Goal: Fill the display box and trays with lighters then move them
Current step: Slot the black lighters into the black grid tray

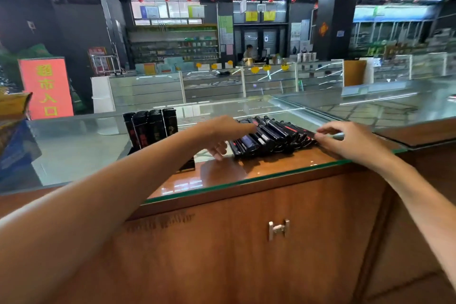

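A pile of black lighters [271,137] lies flat on the glass-topped wooden counter [259,177]. To its left, several black lighters [150,126] stand upright in a dark display box [187,164], most of which my left forearm hides. My left hand [222,133] reaches over the left end of the pile, fingers stretched and touching the lighters. My right hand [345,140] sits at the pile's right end, fingertips curled against the outermost lighters. Whether either hand holds a lighter is not visible.
A blue and yellow package [14,136] stands at the far left of the counter. A glass showcase top [370,106] runs to the right. A cabinet door with a metal handle [278,228] is below. A red sign [47,87] stands behind.
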The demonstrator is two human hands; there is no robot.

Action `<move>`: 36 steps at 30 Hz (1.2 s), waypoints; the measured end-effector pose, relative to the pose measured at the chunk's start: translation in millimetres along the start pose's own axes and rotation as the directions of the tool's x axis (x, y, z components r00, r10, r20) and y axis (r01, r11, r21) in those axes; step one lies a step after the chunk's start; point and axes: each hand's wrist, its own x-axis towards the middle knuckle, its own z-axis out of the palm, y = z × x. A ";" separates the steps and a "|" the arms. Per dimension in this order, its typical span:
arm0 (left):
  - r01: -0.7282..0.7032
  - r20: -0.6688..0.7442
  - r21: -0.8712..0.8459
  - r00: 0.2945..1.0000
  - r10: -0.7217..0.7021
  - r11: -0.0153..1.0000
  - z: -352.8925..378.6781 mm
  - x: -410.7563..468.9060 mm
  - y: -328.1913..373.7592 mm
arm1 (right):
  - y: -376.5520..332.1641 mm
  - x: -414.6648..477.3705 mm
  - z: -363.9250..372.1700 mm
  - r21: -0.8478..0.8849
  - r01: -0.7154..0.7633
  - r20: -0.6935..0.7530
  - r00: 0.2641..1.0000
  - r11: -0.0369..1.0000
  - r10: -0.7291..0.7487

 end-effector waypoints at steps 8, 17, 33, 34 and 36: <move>0.097 0.069 -0.011 0.993 -0.096 0.995 -4.6 8.6 6.4 | 3.3 -5.6 -7.6 -0.058 0.032 0.060 0.998 0.998 -0.029; 0.177 -0.011 0.199 0.984 -0.179 0.964 13.3 16.0 20.1 | 2.3 -10.1 -11.3 -0.094 0.047 0.095 0.995 0.994 -0.039; 0.234 -0.078 0.355 0.972 -0.221 0.905 6.2 22.5 14.9 | 5.2 -12.1 -14.8 -0.071 0.045 0.089 0.995 0.996 -0.038; 0.213 -0.089 0.397 0.977 -0.193 0.893 5.0 19.7 15.7 | 5.3 -12.3 -15.1 -0.074 0.039 0.089 0.995 0.996 -0.033; 0.138 -0.116 0.504 0.989 -0.091 0.853 3.8 13.7 16.6 | 5.4 -13.3 -15.8 -0.085 0.037 0.091 0.995 0.996 -0.029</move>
